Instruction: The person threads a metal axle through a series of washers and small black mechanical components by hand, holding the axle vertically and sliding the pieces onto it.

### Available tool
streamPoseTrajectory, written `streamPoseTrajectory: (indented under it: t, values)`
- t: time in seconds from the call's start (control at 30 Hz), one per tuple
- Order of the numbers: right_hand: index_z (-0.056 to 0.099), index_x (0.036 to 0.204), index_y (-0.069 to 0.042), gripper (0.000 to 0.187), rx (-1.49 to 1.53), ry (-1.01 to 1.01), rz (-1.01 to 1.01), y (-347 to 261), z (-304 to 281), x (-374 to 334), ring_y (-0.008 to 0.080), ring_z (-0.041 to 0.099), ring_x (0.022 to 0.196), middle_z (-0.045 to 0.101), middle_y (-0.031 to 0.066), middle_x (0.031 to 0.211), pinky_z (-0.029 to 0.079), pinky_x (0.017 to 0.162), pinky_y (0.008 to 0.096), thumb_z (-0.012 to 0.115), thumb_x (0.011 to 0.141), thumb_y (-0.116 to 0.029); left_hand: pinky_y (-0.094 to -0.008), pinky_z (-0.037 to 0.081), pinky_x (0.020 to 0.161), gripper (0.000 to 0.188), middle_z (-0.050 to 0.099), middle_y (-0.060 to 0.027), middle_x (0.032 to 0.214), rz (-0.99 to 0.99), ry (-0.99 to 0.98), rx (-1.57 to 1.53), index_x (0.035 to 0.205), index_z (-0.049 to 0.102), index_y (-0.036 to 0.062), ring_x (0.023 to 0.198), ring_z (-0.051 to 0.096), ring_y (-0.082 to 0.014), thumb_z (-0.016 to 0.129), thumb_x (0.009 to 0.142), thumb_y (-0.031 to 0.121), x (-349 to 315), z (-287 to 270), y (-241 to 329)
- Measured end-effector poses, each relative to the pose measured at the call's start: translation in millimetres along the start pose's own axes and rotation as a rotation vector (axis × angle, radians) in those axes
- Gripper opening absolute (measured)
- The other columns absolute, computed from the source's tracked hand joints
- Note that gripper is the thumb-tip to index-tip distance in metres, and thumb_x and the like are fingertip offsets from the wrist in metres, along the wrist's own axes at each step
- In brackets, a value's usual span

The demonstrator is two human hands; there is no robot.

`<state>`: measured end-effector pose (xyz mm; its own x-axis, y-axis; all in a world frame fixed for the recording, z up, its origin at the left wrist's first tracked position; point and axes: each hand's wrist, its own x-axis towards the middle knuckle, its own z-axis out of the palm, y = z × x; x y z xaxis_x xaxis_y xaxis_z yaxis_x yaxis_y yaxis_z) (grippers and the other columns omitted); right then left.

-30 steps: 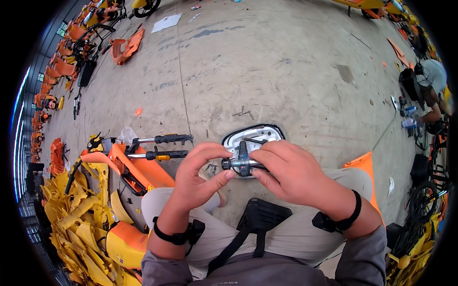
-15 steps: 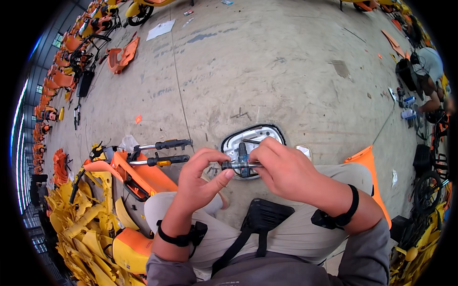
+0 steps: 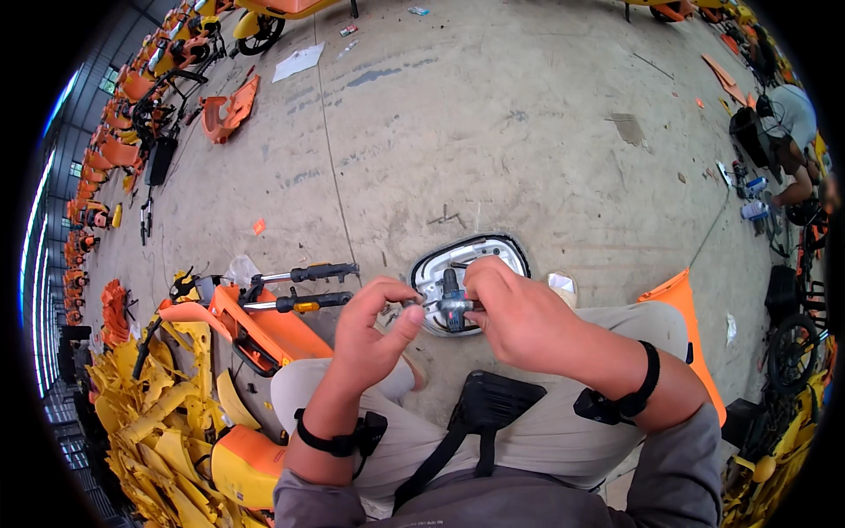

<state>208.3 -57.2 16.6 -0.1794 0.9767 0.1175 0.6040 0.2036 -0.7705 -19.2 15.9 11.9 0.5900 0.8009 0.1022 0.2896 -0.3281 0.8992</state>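
My left hand [image 3: 370, 334] is closed in a pinch, with a small dark cylindrical piece [image 3: 409, 304] between thumb and forefinger. Facing it, my right hand [image 3: 519, 312] has its fingers curled round a slim metal shaft [image 3: 434, 304], whose tip points at the left hand. A gap separates the two parts. Beneath the hands a blue and black tool [image 3: 451, 295], which looks like a power drill, lies over a white shell with a black rim [image 3: 424, 275]. The right hand partly covers the tool and shell. A short dark rod [image 3: 459, 265] shows beside the right fingers.
To the left lie an orange panel [image 3: 295, 333] with fork tubes [image 3: 308, 302] and a heap of yellow panels [image 3: 158, 422]. Another orange panel [image 3: 682, 317] stands by my right knee. A person [image 3: 788, 132] crouches at the far right. Scooters [image 3: 114, 150] line the left wall.
The dark piece in my left hand and the metal shaft in my right have come apart; before, they formed one line between the hands. The left hand has shifted slightly.
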Motion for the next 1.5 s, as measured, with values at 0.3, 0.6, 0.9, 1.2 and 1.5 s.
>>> streamPoseTrajectory:
  t: [0.3,0.6,0.9,1.2,1.5]
  values:
    - [0.052,0.104,-0.005,0.024,0.138,0.020,-0.035,0.1,-3.9,3.6,0.0295,0.065,0.069,0.061,0.0113,0.078,0.049,0.058,0.0387,0.070,0.087,-0.009,-0.0331,0.047,0.087,0.035,0.063,-0.0078,0.099,-0.231,-0.004,-0.878,0.116,0.059,-0.0012,0.094,0.060,-0.0189,0.054,0.102,0.030,-0.2,-5.0,-14.9]
    - [0.055,0.129,-0.013,0.052,0.149,-0.086,-0.119,-13.6,-9.8,1.6,0.0284,0.068,0.074,0.068,0.0071,0.091,0.052,0.059,0.0384,0.069,0.079,-0.009,-0.0349,0.046,0.086,0.044,0.060,-0.0074,0.102,-0.273,-0.137,-1.026,0.131,0.053,-0.0020,0.096,0.057,-0.0198,0.053,0.103,0.032,-1.8,0.8,-11.9]
    - [0.055,0.135,-0.014,0.051,-0.009,-0.067,-0.196,-14.7,-1.0,2.3,0.0265,0.069,0.074,0.070,0.0071,0.092,0.054,0.060,0.0355,0.067,0.086,-0.011,-0.0315,0.046,0.089,0.041,0.061,-0.0050,0.110,-0.243,-0.142,-0.955,0.132,0.055,0.0019,0.099,0.056,-0.0157,0.065,0.097,0.019,-3.8,3.0,-13.7]
    - [0.051,0.134,-0.015,0.056,0.199,-0.199,-0.074,-11.4,-2.3,6.6,0.0296,0.068,0.076,0.068,0.0079,0.092,0.054,0.064,0.0385,0.065,0.080,-0.008,-0.0313,0.047,0.093,0.037,0.062,-0.0051,0.112,-0.203,-0.116,-0.756,0.127,0.058,0.0032,0.104,0.059,-0.0152,0.068,0.092,0.006,-4.5,4.1,-16.8]
    - [0.051,0.127,-0.002,0.043,0.807,0.026,0.674,7.8,-26.9,31.1,0.0182,0.061,0.090,0.061,0.0125,0.105,0.050,0.073,0.0318,0.066,0.089,-0.015,-0.0300,0.048,0.087,0.038,0.064,-0.0091,0.115,-0.223,-0.030,-0.798,0.134,0.050,0.0032,0.098,0.060,-0.0158,0.059,0.099,0.015,-0.6,4.9,-12.8]
